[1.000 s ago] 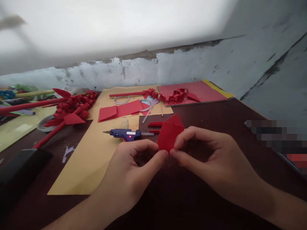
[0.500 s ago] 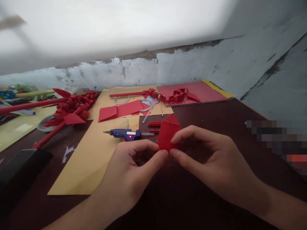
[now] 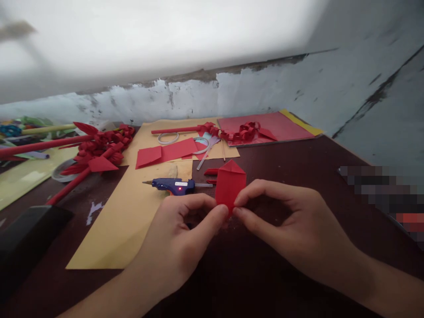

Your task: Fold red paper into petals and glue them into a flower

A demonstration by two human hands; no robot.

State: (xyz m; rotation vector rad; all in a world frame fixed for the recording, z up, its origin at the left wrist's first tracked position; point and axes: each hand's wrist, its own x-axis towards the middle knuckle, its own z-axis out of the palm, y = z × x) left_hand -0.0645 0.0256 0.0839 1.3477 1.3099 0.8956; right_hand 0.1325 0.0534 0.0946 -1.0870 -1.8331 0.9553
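Between my hands is a folded piece of red paper (image 3: 231,185), upright, its top folded to a point. My left hand (image 3: 190,232) pinches its lower left edge between thumb and fingers. At the lower right edge, my right hand (image 3: 288,216) pinches it with thumb and forefinger. Just behind the paper lie narrow folded red strips (image 3: 211,172), partly covered by it. A blue glue gun (image 3: 174,186) with its red light lit and a clear glue stick in its back rests left of the paper, beyond my left hand.
Tan paper sheets (image 3: 109,238) lie on the dark table (image 3: 265,282). Behind are folded red paper (image 3: 168,153), tape rolls (image 3: 168,138) and a red paper chain on a stick (image 3: 232,134). Red paper flowers (image 3: 102,150) lie left, near a black box (image 3: 33,238). A wall (image 3: 265,88) stands behind.
The red paper has shifted slightly left and down and now stands straighter. My right fingers have slid to its bottom edge, the forefinger moving lower. The things on the table have not moved.
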